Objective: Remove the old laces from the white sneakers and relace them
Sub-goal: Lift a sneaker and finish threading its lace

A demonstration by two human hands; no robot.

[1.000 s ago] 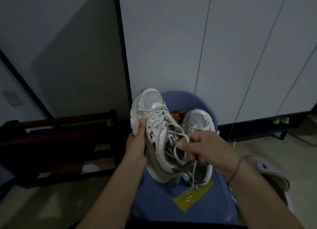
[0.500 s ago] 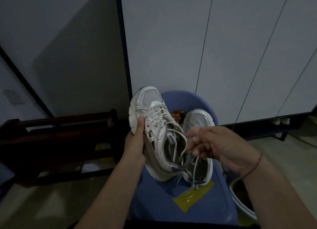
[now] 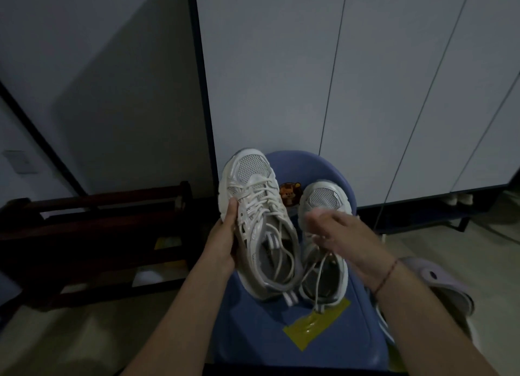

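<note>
Two white sneakers sit over a blue stool (image 3: 323, 339). My left hand (image 3: 225, 240) grips the left sneaker (image 3: 253, 195) by its outer side and holds it tilted, toe pointing away. Its white lace (image 3: 284, 252) is untied, the loose ends lying slack inside the shoe opening. The second sneaker (image 3: 323, 198) rests on the stool to the right, its lace ends trailing toward me. My right hand (image 3: 343, 235) hovers above that sneaker, blurred, fingers apart and holding nothing.
A dark wooden rack (image 3: 92, 235) stands at the left. White cabinet doors (image 3: 365, 80) rise behind the stool. A yellow tape patch (image 3: 315, 326) and a small bear sticker (image 3: 289, 197) mark the stool. A pale clog (image 3: 439, 285) lies on the floor at right.
My right hand let go of the lace it was pinching and moved right, over the second sneaker. The lace dropped back into the held shoe. My left hand kept its grip.
</note>
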